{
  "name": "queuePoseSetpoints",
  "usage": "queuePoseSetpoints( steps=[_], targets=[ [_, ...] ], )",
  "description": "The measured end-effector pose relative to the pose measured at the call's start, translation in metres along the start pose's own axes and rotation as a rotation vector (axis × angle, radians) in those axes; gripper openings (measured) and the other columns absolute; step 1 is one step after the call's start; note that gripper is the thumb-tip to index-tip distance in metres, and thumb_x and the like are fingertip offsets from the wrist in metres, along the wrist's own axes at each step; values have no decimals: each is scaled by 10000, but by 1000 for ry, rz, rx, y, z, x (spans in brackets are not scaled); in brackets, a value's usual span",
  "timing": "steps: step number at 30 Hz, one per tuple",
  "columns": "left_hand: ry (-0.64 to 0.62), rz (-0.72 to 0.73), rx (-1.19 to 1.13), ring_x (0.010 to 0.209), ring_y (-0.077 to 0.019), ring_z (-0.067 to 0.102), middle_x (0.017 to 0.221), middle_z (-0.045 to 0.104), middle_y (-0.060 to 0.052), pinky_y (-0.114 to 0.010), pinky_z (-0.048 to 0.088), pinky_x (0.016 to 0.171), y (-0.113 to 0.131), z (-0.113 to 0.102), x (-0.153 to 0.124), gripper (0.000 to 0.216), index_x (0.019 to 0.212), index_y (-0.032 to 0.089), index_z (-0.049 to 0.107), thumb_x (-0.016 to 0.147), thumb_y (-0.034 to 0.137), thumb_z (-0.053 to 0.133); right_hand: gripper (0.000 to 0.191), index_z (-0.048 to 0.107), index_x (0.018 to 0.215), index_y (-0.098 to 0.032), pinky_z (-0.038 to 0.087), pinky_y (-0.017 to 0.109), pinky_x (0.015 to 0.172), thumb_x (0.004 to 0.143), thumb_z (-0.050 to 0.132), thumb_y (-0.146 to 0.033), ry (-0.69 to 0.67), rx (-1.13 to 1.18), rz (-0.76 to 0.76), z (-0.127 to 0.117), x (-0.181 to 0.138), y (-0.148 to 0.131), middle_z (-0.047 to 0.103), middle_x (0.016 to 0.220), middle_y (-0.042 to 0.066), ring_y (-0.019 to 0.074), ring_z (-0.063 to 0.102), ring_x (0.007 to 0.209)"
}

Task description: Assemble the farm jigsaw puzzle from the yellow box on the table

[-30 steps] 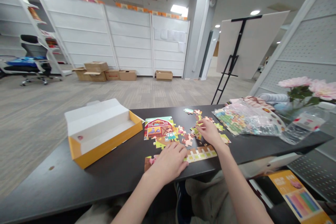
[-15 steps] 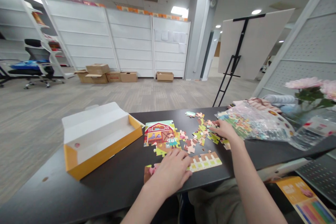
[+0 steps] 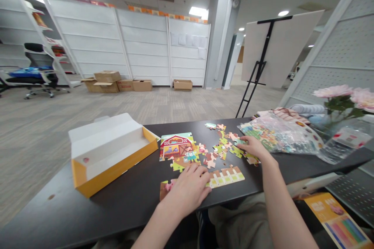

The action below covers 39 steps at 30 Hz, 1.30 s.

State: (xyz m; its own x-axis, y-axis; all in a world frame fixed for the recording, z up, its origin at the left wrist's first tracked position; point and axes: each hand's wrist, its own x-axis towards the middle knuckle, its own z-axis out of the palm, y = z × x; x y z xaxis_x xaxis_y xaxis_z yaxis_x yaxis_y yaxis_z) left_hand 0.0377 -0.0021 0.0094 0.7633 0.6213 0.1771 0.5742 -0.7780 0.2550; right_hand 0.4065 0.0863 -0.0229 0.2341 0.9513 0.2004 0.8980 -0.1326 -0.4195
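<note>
The partly joined barn section (image 3: 176,148) is lying on the bench (image 3: 131,206), with loose puzzle pieces (image 3: 223,148) spreading to its right and a fence strip (image 3: 226,177) lying nearer the person. The left hand (image 3: 191,184) is resting palm down over the strip's left part, its grip relaxed, pinching nothing visible. The right hand (image 3: 253,148) is curving its fingertips over a bluish piece (image 3: 240,141); whether its grip is holding it, one cannot tell. The person seems to be choosing a piece; the next move is probably calling for a precise fingertip pinch. Farther left, an open yellow box (image 3: 122,167) is standing.
</note>
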Motion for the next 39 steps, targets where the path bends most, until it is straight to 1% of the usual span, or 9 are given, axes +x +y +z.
queuePoseSetpoints(
  steps=[5, 8, 14, 19, 23, 29, 31, 36, 39],
  targets=[
    [-6, -8, -7, 1126, -263, 577, 1178, 642, -67, -426, 485, 973, 0, 1, 0, 93, 991, 203, 597, 962, 291, 599, 424, 720, 1059, -173, 516, 323, 745, 697, 748, -392, 91, 37, 15, -3, -4, -3, 721, 964, 83, 244, 684, 845],
    [-3, -1, -10, 1127, -261, 575, 1178, 643, -66, -425, 480, 982, -1, 3, -1, 99, 991, 203, 596, 968, 299, 590, 331, 720, 1002, -175, 491, 319, 691, 738, 662, -367, 116, 97, 29, -7, -2, -4, 682, 789, 35, 206, 637, 709],
    [-18, -6, -11, 1135, -265, 575, 1196, 643, -67, -431, 482, 981, -1, 1, 0, 101, 987, 200, 600, 967, 299, 591, 327, 618, 836, -187, 532, 327, 664, 693, 716, -465, 141, 558, 100, -16, -10, -11, 648, 802, 48, 204, 619, 743],
    [-17, -6, -9, 1132, -265, 577, 1189, 646, -62, -432, 484, 989, 0, 0, 1, 96, 984, 200, 598, 967, 294, 590, 586, 582, 1129, -239, 595, 355, 717, 635, 831, -434, -34, 916, 66, -21, -25, -31, 583, 805, -29, 158, 625, 702],
    [-16, -2, -4, 1130, -264, 578, 1182, 646, -63, -425, 482, 993, -1, 1, 0, 101, 989, 203, 598, 967, 300, 591, 485, 659, 1030, -199, 601, 349, 738, 651, 823, -454, -67, 873, 59, -18, -25, -41, 613, 828, 4, 163, 642, 729],
    [-5, -1, 4, 1126, -262, 576, 1178, 642, -62, -422, 488, 980, -2, 2, 1, 110, 995, 203, 596, 968, 309, 590, 430, 631, 832, -175, 535, 270, 597, 652, 806, -525, -20, 748, 42, -10, -17, -53, 696, 788, 53, 180, 650, 711],
    [-3, 4, 10, 1126, -262, 576, 1174, 642, -62, -422, 486, 984, -1, 1, 2, 111, 993, 201, 599, 965, 308, 595, 429, 616, 878, -184, 531, 268, 586, 651, 811, -491, -33, 776, 45, -9, -16, -64, 692, 772, 38, 175, 653, 685],
    [-16, 1, 14, 1131, -260, 578, 1185, 642, -66, -416, 482, 993, 1, -3, 1, 116, 1008, 199, 610, 958, 303, 607, 597, 562, 1233, -220, 584, 310, 664, 700, 771, -386, -60, 828, -21, -6, -15, -85, 669, 793, -2, 184, 682, 713],
    [-9, 4, 17, 1127, -260, 578, 1182, 646, -66, -418, 482, 993, 1, -2, 1, 120, 1015, 198, 614, 957, 303, 606, 515, 599, 1197, -200, 584, 317, 661, 735, 723, -393, -73, 797, -16, -3, -13, -86, 683, 806, 21, 195, 690, 722]
  ],
)
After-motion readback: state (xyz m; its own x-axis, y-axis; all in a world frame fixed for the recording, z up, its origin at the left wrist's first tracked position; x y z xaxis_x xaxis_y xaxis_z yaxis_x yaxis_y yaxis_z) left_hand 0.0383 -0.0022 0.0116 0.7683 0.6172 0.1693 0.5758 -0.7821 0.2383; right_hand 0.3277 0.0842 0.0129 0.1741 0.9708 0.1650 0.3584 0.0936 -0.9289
